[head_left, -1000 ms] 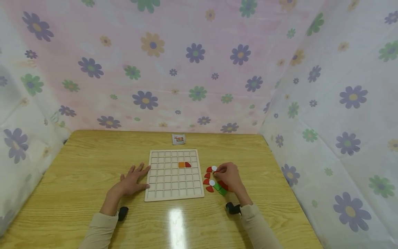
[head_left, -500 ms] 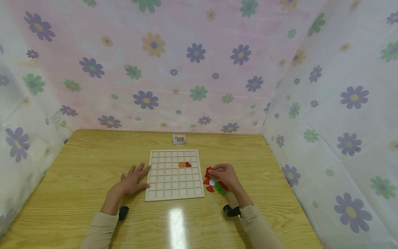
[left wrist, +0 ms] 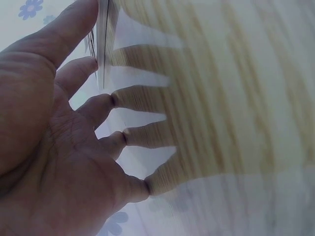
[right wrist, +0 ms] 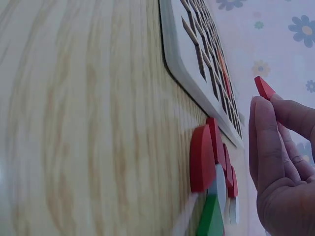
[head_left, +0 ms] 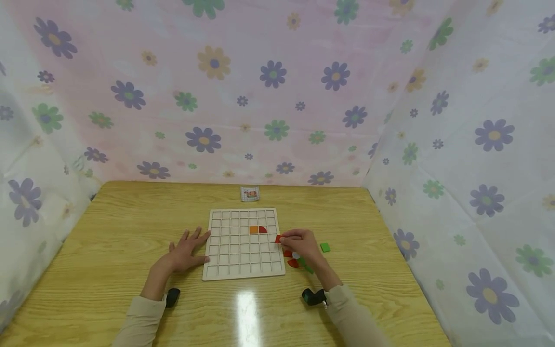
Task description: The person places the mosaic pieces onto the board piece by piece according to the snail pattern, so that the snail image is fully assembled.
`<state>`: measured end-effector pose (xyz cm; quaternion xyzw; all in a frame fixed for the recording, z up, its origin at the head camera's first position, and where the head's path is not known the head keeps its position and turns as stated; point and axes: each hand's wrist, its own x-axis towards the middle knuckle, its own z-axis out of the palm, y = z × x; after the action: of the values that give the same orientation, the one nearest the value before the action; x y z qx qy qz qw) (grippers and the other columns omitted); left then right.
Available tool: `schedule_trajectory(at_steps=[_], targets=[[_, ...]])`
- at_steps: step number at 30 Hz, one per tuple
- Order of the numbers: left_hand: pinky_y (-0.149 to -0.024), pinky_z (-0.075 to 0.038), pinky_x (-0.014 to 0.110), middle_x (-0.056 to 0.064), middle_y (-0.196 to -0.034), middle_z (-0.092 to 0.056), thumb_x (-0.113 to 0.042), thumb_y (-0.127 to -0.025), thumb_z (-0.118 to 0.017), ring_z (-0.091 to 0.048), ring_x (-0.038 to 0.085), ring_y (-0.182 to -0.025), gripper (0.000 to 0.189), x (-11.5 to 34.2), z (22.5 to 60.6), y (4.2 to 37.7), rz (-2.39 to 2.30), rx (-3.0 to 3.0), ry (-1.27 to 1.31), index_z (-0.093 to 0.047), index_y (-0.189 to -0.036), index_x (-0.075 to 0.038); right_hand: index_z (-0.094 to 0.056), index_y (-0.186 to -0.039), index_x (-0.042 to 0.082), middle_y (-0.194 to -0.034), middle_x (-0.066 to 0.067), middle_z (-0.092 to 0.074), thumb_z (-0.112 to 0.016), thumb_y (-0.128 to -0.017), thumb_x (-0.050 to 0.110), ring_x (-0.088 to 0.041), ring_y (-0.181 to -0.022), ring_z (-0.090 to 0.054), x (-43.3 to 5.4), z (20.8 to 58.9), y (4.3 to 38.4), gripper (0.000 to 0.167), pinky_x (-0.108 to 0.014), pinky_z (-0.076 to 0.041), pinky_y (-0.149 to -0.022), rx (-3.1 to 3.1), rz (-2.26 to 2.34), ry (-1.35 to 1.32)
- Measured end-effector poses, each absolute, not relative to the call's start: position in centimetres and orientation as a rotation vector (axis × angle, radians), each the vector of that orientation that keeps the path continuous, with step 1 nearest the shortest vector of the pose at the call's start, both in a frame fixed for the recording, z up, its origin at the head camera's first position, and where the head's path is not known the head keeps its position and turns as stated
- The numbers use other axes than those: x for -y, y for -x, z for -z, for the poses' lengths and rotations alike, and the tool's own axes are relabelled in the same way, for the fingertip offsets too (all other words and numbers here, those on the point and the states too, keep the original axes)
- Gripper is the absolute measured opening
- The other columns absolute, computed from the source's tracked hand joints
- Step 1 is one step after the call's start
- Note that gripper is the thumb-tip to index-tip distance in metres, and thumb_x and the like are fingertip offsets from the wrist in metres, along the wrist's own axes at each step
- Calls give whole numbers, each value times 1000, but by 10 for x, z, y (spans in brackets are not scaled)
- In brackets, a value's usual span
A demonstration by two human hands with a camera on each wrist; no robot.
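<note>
A pale wooden grid board (head_left: 234,248) lies on the table, with an orange square (head_left: 253,230) and a red quarter-round tile (head_left: 262,230) side by side in its cells. My left hand (head_left: 184,253) has its fingers spread, thumb and forefinger tips at the board's left edge; other fingertips rest on the table in the left wrist view. Thumb and fingers of my right hand (head_left: 305,248) pinch a small red tile (right wrist: 264,88), raised at the board's right edge. Beneath that hand lie red tiles (right wrist: 202,157), green tiles (right wrist: 210,216) and white discs, partly hidden.
One green square (head_left: 325,247) lies apart, right of my right hand. Behind the board is a small printed card (head_left: 250,194). Flower-patterned sheeting (head_left: 277,96) stands behind and on both sides of the wooden table (head_left: 130,212).
My right hand has moved left from the loose tiles to the board's edge, carrying the red tile. The lone green square has come into view. The left hand has stayed in place.
</note>
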<state>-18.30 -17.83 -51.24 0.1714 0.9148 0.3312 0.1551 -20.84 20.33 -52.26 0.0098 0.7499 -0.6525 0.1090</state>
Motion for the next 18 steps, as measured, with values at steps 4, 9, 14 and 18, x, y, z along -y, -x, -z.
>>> schedule_trajectory(at_steps=[4, 9, 14, 18], targets=[[-99, -1, 90, 33, -164, -13, -31, -96, -71, -1, 64, -146, 77, 179, 513, 183, -966, -2615, -491, -34, -158, -2, -73, -110, -8, -97, -19, -77, -76, -92, 10, -25, -85, -77, -192, 524, 209, 26, -33, -62, -75, -2253, 1908, -18], [-100, -2, 89, 33, -164, -13, -30, -96, -71, -2, 64, -146, 77, 178, 515, 184, -963, -2620, -486, -34, -158, -3, -77, -103, -2, -98, -14, -77, -78, -91, 15, -19, -84, -72, -180, 525, 210, 21, -29, -60, -76, -2357, 1831, 3], [-99, -4, 90, 33, -164, -14, -31, -96, -71, -4, 65, -145, 77, 179, 516, 185, -943, -2633, -493, -35, -157, -3, -79, -98, 5, -99, -8, -75, -79, -91, 17, -16, -82, -65, -174, 527, 212, 15, -26, -56, -75, -2468, 1748, 10], [-100, -4, 89, 33, -164, -14, -32, -96, -71, -4, 64, -146, 78, 179, 515, 184, -928, -2638, -493, -34, -158, -3, -79, -98, 4, -97, -9, -75, -77, -92, 14, -15, -80, -66, -171, 527, 212, 12, -26, -57, -73, -2500, 1740, 39]])
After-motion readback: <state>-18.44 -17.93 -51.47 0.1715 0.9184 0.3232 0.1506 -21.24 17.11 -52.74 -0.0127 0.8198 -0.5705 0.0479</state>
